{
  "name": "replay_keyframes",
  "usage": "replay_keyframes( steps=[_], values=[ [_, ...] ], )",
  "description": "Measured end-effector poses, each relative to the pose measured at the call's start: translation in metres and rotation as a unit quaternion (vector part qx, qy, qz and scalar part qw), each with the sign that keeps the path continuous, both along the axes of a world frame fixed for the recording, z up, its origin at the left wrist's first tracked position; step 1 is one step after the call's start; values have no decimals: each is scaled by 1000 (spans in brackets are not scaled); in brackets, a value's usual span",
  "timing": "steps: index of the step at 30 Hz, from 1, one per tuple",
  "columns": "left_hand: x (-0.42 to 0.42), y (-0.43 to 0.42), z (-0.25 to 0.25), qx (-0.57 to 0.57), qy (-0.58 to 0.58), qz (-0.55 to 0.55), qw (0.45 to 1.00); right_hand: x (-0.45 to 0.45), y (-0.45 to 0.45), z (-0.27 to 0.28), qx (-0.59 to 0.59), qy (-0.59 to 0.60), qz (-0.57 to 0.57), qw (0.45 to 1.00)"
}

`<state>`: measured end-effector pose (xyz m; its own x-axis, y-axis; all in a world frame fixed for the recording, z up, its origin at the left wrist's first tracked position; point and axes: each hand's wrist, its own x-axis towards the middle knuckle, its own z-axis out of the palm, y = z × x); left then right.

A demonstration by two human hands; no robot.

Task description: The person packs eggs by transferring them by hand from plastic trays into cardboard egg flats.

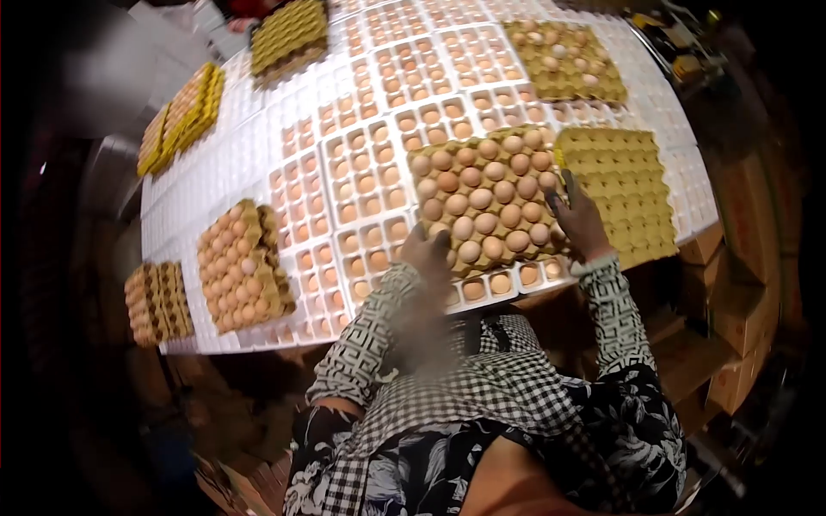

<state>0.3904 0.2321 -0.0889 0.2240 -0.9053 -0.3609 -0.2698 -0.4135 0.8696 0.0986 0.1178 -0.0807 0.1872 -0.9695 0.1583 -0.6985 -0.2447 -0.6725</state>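
A pulp egg tray (pixel 508 261) filled with brown eggs (pixel 480 199) is in front of me, above white plastic egg trays at the table's near edge. My left hand (pixel 426 250) grips its near left corner, with fingers closed at the rim. At the right edge, my right hand (pixel 580 217) has its thumb and fingers bent around the side of the same tray. Both palms are partly hidden. Just right of it lies an eggless yellowish pulp tray (pixel 621 189). Below the held tray, a few eggs (pixel 474 290) show in white pockets.
White plastic trays (pixel 366 182) with eggs cover the table's middle. Pulp trays with eggs stand at the left (pixel 245 267), far left (pixel 159 303) and back right (pixel 564 62). A pulp tray stack (pixel 290 39) sits at the back. Cardboard boxes (pixel 742 344) stand at right.
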Motion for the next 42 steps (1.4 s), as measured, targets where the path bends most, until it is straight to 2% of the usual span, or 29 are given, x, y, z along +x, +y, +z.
replay_keyframes(
  steps=[1, 2, 3, 4, 5, 6, 8, 10, 11, 12, 14, 16, 18, 20, 22, 24, 26, 27, 28, 29, 30, 32, 34, 35, 36, 37, 39, 42],
  values=[
    [-1, -1, -6, 64, 176, 83, 979, 19, -13, -24, 64, 77, -36, 994],
    [4, -4, -29, 40, 115, 62, 991, 30, -26, -51, 123, 156, -66, 978],
    [8, -3, -52, 17, 50, 45, 998, 33, -51, -101, 105, 51, -39, 992],
    [12, -5, -77, -5, -17, 31, 999, 28, -52, -105, 138, -85, -63, 985],
    [15, -1, -78, -24, 0, 37, 999, 25, -54, -107, 161, -221, -90, 958],
    [17, 3, -67, -45, 20, 36, 998, 28, -40, -72, 222, -383, -132, 887],
    [30, 6, -36, -90, 58, 22, 994, 19, -34, -55, 275, -347, -175, 879],
    [58, 22, 1, -85, 68, -3, 994, 53, -3, -8, 284, -369, -175, 867],
    [73, 33, 8, -84, 44, -6, 995, 63, 10, -3, 272, -386, -160, 867],
    [87, 45, 13, -85, 20, -10, 996, 81, 23, 5, 253, -369, -192, 873],
    [127, 82, 23, -93, -49, -6, 994, 114, 53, 4, 213, -332, -177, 902],
    [184, 121, 51, -124, -24, 22, 992, 175, 91, 26, 210, -306, -155, 915],
    [252, 153, 80, -98, -68, 21, 993, 250, 124, 41, 198, -376, -80, 902],
    [316, 189, 104, -143, -152, 55, 976, 339, 155, 77, 189, -362, -62, 911],
    [381, 224, 103, -158, -121, 114, 973, 418, 179, 101, 217, -428, -12, 877],
    [442, 254, 116, -151, -67, 158, 974, 477, 193, 90, 190, -395, 43, 898],
    [492, 277, 119, -164, 9, 176, 971, 527, 209, 87, 249, -347, 37, 903],
    [514, 287, 114, -129, 27, 189, 973, 543, 214, 73, 233, -291, 51, 927],
    [533, 298, 107, -91, 45, 200, 974, 556, 219, 51, 218, -232, 60, 946],
    [547, 302, 99, -72, 121, 218, 966, 569, 223, 29, 202, -296, 77, 930],
    [562, 308, 83, -40, 130, 175, 975, 571, 223, 41, 201, -284, 75, 935],
    [582, 322, 31, -122, 239, 176, 947, 566, 210, 65, 292, -249, 57, 922],
    [565, 290, 52, -107, 408, 262, 868, 541, 192, 24, 323, -350, 21, 879],
    [561, 279, 57, -59, 422, 274, 862, 536, 185, 5, 431, -340, -16, 836],
    [545, 269, 82, 43, 307, 353, 883, 531, 182, -11, 532, -334, -52, 777],
    [545, 262, 80, 60, 281, 350, 892, 535, 182, -22, 569, -361, -58, 736],
    [552, 258, 71, 34, 288, 323, 901, 553, 189, -27, 582, -449, -34, 677],
    [562, 249, 64, 13, 276, 296, 914, 565, 196, -13, 564, -544, 25, 621]
  ],
)
